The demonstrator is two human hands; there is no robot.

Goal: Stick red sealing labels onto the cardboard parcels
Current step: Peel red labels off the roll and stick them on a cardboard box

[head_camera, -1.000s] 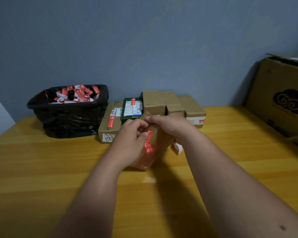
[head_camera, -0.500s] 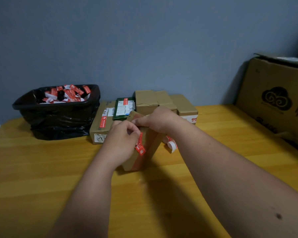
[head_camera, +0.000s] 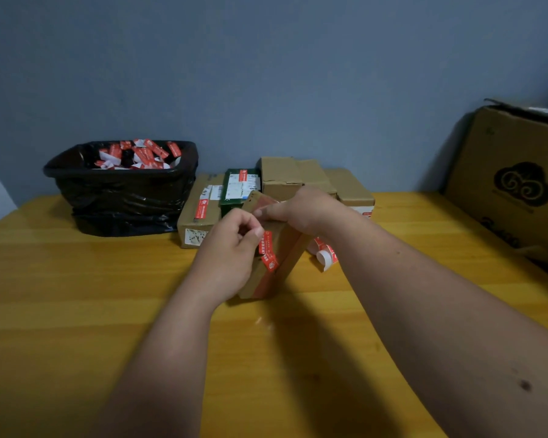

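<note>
A small cardboard parcel stands tilted on its end on the wooden table. My right hand grips its upper end. A red sealing label lies along the parcel's near edge, its lower end bent. My left hand has curled fingers and its thumb pinches the label's upper end against the parcel. A roll of red labels lies on the table behind the parcel, partly hidden by my right forearm.
Several cardboard parcels and a green box are stacked at the back by the wall. A black-lined bin full of label scraps stands at the left. A large carton stands at the right edge.
The view has shifted slightly. My left hand stays at the label's top on the parcel, and the parcel stands a little more upright than a second ago.
</note>
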